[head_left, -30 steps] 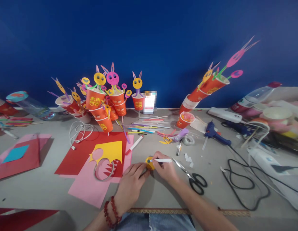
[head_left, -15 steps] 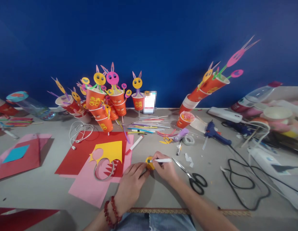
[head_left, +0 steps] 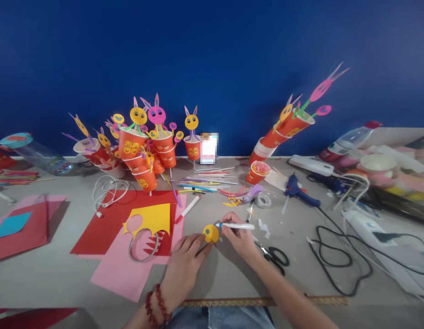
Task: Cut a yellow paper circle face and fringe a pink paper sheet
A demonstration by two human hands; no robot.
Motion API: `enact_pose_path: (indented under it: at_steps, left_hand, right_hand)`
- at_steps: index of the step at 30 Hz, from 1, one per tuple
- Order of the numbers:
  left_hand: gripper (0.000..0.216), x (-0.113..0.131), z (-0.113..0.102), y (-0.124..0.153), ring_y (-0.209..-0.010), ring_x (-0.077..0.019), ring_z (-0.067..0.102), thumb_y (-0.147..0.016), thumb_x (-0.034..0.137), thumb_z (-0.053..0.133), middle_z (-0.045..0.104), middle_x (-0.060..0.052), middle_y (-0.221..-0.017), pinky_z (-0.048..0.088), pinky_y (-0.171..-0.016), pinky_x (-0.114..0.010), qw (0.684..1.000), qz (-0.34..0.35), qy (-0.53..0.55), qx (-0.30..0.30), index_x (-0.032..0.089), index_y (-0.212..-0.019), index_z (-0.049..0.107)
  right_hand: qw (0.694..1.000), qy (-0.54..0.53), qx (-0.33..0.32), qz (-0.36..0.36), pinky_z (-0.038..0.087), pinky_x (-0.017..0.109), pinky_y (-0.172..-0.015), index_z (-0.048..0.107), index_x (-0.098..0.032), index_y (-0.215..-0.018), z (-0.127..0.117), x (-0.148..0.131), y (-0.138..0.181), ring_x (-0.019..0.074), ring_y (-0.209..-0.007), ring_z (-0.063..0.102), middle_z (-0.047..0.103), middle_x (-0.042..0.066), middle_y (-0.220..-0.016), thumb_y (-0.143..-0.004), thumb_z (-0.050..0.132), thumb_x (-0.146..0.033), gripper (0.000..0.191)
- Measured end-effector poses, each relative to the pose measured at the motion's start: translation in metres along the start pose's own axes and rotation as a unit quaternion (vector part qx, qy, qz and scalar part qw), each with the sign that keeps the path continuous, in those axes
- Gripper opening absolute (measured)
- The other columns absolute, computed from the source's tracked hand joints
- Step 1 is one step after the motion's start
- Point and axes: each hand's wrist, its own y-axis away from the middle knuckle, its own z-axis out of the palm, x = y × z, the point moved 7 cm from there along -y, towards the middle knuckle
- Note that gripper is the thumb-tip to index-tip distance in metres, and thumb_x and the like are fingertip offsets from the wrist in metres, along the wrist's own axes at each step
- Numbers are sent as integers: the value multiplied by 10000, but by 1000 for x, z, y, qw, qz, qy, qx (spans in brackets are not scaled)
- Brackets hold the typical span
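Scissors (head_left: 269, 254) sit right of the yellow disc (head_left: 212, 234) and a bit nearer. Disc's on the table (head_left: 235, 283) between the hands. Left hand (head_left: 185, 259) has fingertips on its near-left edge, can't tell if pinching or just pressing. Right hand (head_left: 240, 237) has a marker (head_left: 239, 226) gripped, tip just beside the disc's right edge. Beyond the disc: tape (head_left: 263, 206) to the right, red cups (head_left: 132, 138) way off left.
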Motion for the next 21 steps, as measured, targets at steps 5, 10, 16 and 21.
enact_pose_path:
  at_steps: [5, 10, 16, 21]
  left_hand:
    - [547, 2, -2, -3, -1226, -234, 476, -880, 38, 492, 568, -43, -1338, 392, -1035, -409, 1000, 1, -4, -7, 287, -1365, 533]
    - [552, 2, -4, -5, -1222, -238, 473, -866, 28, 490, 563, -40, -1336, 391, -1039, -415, 1000, -7, 8, -14, 283, -1353, 543]
    - [557, 2, -5, -5, -1228, -241, 465, -871, 45, 504, 551, -53, -1338, 388, -1040, -418, 1000, -5, 19, -23, 270, -1381, 513]
    - [549, 3, -5, -6, -1217, -244, 467, -874, 47, 503, 555, -60, -1326, 387, -1033, -422, 999, -2, 22, -23, 264, -1378, 516]
  right_hand:
    - [1000, 22, 5, -4, 313, 239, -492, 530, -202, -671, -2, 3, 2, 124, -530, 412, 481, -45, -576, -762, 537, -183, 93]
    - [999, 42, 10, -8, 300, 238, -495, 528, -206, -675, 4, 11, 3, 123, -529, 395, 469, -48, -572, -776, 510, -179, 106]
    - [998, 67, -9, -15, 309, 242, -516, 533, -209, -694, 5, 12, 4, 124, -540, 421, 490, -49, -587, -814, 513, -191, 124]
    - [996, 82, -13, -21, 320, 245, -517, 535, -211, -695, 6, 10, 3, 129, -541, 437, 504, -45, -583, -815, 513, -188, 125]
